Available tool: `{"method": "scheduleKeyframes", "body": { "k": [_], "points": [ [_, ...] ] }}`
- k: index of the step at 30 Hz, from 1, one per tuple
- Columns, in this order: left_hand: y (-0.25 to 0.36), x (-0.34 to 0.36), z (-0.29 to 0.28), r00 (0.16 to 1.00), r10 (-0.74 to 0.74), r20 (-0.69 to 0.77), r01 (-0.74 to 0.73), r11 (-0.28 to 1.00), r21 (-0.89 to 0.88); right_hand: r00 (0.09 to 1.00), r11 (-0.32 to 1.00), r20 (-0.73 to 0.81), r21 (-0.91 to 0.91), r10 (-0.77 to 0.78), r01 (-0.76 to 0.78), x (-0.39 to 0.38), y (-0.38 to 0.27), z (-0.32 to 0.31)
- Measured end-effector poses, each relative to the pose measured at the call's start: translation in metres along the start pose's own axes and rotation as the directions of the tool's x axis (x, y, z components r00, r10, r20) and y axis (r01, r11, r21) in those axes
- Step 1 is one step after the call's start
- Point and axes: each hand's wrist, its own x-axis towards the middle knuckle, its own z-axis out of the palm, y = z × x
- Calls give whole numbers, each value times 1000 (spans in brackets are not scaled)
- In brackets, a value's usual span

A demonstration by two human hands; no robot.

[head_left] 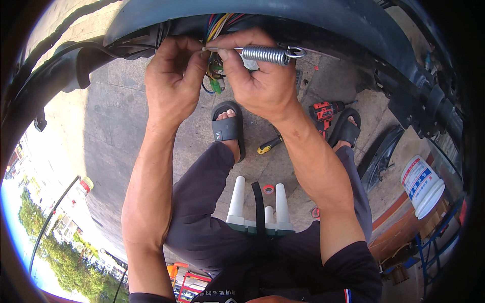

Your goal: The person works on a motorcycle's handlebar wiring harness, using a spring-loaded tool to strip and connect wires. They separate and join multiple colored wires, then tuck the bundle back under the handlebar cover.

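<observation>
My left hand (174, 81) pinches a small pale end on a thin wire, just below a bundle of coloured wires (221, 25) under the dark body panel (252, 9). My right hand (262, 86) is closed on the same thin wire, right beside a silver coil spring (265, 55) with a looped hook at its right end, lying across my fingers. A green connector (216, 86) hangs with more wires between my hands. Exactly what sits between my left fingertips is too small to make out.
Below are my sandalled feet, a red-black drill (323, 112), a yellow-black tool (265, 147), red tape rolls (269, 189) and a low stool (235, 202). A white bucket (422, 187) and a curved dark panel (384, 151) sit at right. Dark frame parts (404, 108) surround the work area.
</observation>
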Motion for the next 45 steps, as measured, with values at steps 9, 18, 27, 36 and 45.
{"method": "scheduleKeyframes", "body": {
  "k": [9,18,27,36,45],
  "points": [
    [2,1,-5,1000,-7,18,8,998,-63,989,989,130,-137,70,-52,1,-6,-11],
    [9,5,7,985,13,-172,-2,998,62,967,952,35,172,252,-254,-6,-11,-13],
    [16,5,13,986,-54,-156,49,998,-37,998,952,9,-299,68,-62,4,-25,-6],
    [12,9,10,991,-63,-122,74,993,88,966,977,-239,-157,103,-143,-17,-26,-18],
    [39,-8,18,983,-22,-182,113,855,505,198,248,-177,333,964,-910,-247,21,-77]
  ]
}}
